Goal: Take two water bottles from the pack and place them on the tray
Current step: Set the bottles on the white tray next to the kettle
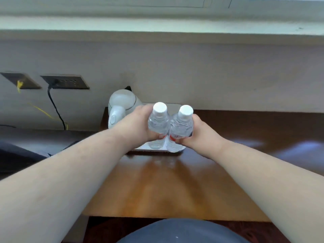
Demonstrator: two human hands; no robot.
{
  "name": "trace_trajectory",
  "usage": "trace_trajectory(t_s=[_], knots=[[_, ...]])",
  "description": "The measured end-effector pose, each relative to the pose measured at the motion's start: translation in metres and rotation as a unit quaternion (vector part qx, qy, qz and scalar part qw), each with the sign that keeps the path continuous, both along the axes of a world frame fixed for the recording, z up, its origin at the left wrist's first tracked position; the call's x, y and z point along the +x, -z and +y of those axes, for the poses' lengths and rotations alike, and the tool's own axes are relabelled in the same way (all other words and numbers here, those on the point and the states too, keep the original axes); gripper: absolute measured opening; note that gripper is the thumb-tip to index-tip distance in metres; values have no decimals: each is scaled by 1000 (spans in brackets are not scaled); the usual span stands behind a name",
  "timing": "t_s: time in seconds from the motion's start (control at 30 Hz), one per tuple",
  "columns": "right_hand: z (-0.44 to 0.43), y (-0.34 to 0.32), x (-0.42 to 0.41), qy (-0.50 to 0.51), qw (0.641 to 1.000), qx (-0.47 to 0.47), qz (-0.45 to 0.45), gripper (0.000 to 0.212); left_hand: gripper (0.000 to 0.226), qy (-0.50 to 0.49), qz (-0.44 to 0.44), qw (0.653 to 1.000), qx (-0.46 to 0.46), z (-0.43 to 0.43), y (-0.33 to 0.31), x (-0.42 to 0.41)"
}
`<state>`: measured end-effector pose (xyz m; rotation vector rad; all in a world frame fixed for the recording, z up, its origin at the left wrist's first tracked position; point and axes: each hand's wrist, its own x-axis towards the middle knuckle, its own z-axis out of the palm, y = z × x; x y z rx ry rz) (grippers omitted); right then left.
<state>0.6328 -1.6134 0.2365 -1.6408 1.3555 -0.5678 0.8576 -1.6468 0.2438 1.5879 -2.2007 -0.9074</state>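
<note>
Two clear water bottles with white caps stand upright side by side over a white tray [172,106] on the wooden desk. My left hand [136,123] grips the left bottle [158,126] around its middle. My right hand [201,134] grips the right bottle [181,128] the same way. The two bottles touch each other. Their bases sit at the tray's near edge [154,150]; I cannot tell whether they rest on it. Red labels peek out between my fingers. No bottle pack is in view.
A white electric kettle [121,106] stands on the tray's left part, just behind my left hand. Wall sockets [67,82] with a black cable [55,107] sit at the left. The wooden desk [166,186] stretches toward me and to the right.
</note>
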Motion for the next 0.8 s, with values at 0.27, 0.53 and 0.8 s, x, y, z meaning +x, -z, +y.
trace_trajectory(t_s=[0.27,0.53,0.8], knots=[[-126,30,3,34,999,-19,20,39,58,-61,-63,996,-27,-113,-2,-14],[-173,81,10,77,996,14,47,70,65,-65,-134,989,-7,-159,38,-21],[-173,86,14,101,994,10,42,63,71,-93,-186,978,-11,-156,40,-29]])
